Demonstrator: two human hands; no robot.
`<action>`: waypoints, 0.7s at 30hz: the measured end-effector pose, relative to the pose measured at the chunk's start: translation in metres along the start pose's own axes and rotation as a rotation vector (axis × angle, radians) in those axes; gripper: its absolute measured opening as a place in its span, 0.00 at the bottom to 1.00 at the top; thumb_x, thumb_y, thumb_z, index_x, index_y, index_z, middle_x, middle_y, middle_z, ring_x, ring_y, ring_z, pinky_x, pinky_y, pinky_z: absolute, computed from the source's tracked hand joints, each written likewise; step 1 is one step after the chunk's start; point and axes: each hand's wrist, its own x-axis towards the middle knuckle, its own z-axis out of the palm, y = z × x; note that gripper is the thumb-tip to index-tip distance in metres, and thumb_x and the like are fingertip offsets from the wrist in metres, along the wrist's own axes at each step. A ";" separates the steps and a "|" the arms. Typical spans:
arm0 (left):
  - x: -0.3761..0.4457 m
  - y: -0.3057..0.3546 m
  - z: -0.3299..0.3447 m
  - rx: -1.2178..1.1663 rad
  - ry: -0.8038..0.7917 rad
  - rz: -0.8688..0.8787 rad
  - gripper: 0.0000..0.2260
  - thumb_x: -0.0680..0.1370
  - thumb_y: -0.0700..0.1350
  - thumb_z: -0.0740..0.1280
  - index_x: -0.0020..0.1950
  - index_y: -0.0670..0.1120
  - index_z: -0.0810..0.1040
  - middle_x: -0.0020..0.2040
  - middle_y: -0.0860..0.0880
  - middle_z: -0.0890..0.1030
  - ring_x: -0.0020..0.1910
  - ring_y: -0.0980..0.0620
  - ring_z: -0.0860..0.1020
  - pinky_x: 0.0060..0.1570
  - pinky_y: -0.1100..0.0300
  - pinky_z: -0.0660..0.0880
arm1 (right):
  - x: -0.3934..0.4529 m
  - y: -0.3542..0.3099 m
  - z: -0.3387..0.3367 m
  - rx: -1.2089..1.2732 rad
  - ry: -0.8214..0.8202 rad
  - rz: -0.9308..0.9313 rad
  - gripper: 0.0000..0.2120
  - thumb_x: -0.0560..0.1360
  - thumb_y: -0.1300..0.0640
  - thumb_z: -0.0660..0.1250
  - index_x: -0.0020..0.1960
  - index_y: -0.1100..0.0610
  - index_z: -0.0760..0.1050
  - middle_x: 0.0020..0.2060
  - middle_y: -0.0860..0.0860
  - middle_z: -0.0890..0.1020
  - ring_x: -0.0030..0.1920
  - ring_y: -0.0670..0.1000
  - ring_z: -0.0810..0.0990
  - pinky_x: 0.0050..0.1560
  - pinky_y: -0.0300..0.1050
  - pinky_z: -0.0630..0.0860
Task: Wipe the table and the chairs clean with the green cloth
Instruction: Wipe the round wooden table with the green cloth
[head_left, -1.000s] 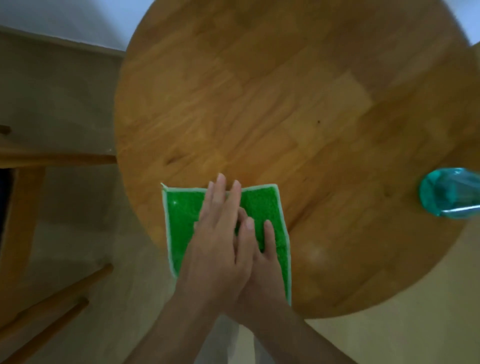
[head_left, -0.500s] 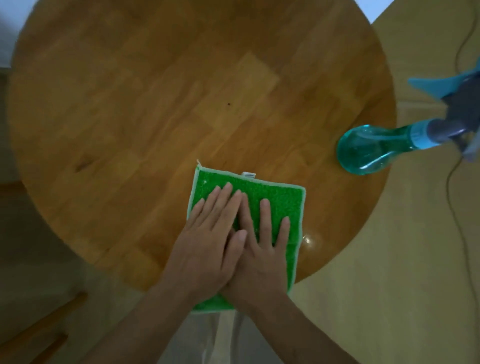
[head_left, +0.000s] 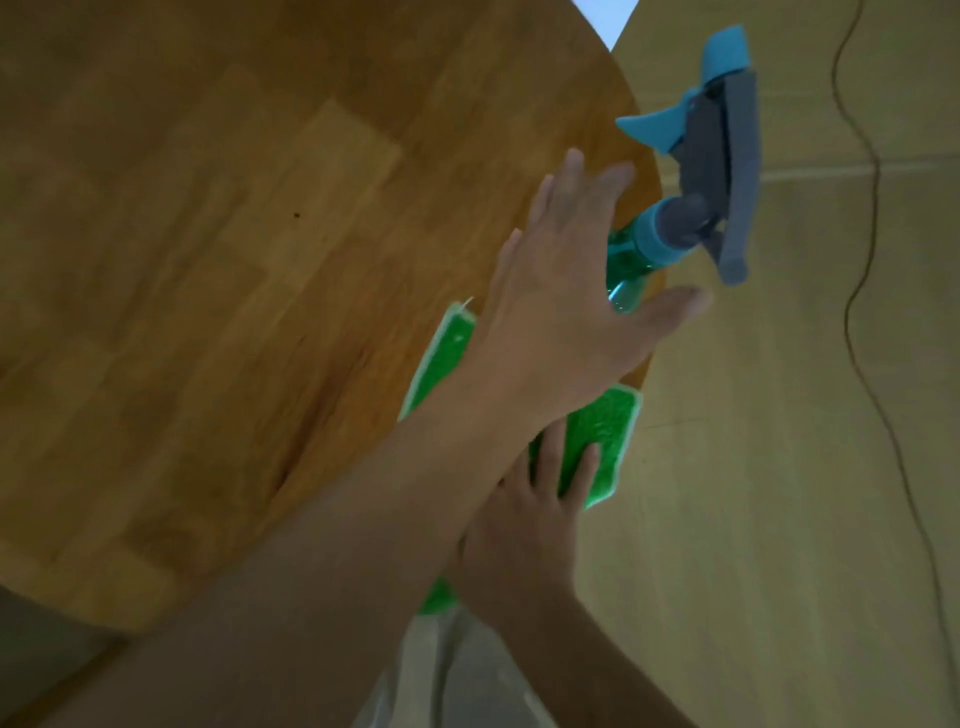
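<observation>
The green cloth (head_left: 602, 436) lies at the right edge of the round wooden table (head_left: 234, 260), with one corner hanging past the rim. My right hand (head_left: 524, 535) presses flat on the cloth's near part, fingers stretched over it. My left hand (head_left: 561, 312) is lifted off the cloth and reaches across it, fingers spread and thumb out. It hovers just in front of the teal spray bottle (head_left: 722, 171) without closing on it, and hides most of the bottle's body. No chair is in view.
The spray bottle stands at the table's right rim, its grey and blue trigger head towards me. A thin dark cable (head_left: 872, 182) runs along the pale floor (head_left: 779, 519) to the right of the table.
Both hands slid the cloth to the right along the near edge. My left hand has since come off it and reached towards the spray bottle. The view has swung right and closer.
</observation>
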 end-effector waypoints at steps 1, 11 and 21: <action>0.006 0.003 0.004 0.014 0.013 0.016 0.25 0.75 0.56 0.68 0.69 0.52 0.68 0.72 0.50 0.67 0.73 0.52 0.61 0.71 0.46 0.60 | -0.006 -0.007 0.003 -0.006 -0.014 -0.052 0.28 0.69 0.43 0.55 0.62 0.54 0.77 0.64 0.59 0.77 0.69 0.69 0.66 0.66 0.76 0.50; 0.023 0.006 -0.008 0.048 0.247 0.232 0.12 0.78 0.50 0.66 0.57 0.45 0.77 0.44 0.54 0.80 0.40 0.59 0.77 0.41 0.66 0.71 | 0.074 0.062 -0.021 0.014 0.109 -0.167 0.24 0.78 0.38 0.51 0.70 0.47 0.61 0.69 0.53 0.72 0.71 0.63 0.65 0.68 0.70 0.52; 0.048 0.007 -0.046 0.035 0.492 0.256 0.13 0.78 0.50 0.67 0.58 0.44 0.77 0.41 0.61 0.74 0.40 0.67 0.72 0.41 0.75 0.65 | 0.069 0.032 -0.010 -0.003 0.105 -0.052 0.33 0.78 0.36 0.46 0.78 0.50 0.53 0.78 0.56 0.53 0.76 0.65 0.48 0.70 0.72 0.43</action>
